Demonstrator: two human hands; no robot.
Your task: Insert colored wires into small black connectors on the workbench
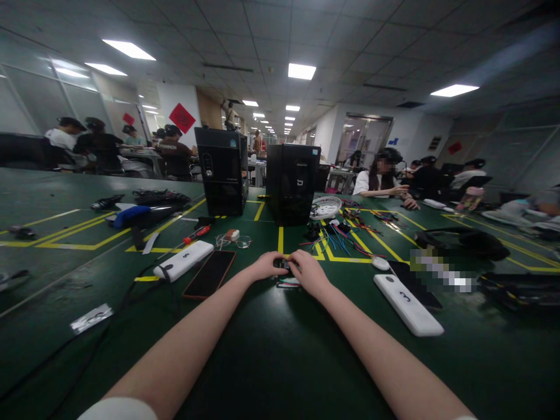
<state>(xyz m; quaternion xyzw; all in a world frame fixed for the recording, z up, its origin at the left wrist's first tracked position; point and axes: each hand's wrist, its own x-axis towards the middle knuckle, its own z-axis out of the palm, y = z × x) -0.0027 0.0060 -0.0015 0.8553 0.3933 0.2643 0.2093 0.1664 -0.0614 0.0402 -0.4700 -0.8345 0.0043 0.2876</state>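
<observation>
Mid-frame, the left hand (266, 266) and right hand (307, 269) grasp a dark part (285, 265) between their fingers, long axis unclear.

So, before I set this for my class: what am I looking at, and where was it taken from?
There's no machine: these are a person's own bare hands, seen by a head-worn camera looking forward and down. The left hand and right hand together hold a small dark part, too small to identify; coloured wires show just below. On the green table lie an orange-edged smartphone, glasses, a red-handled screwdriver and two white blocks, marked 8 and 3. Two black computer towers stand behind.
</observation>
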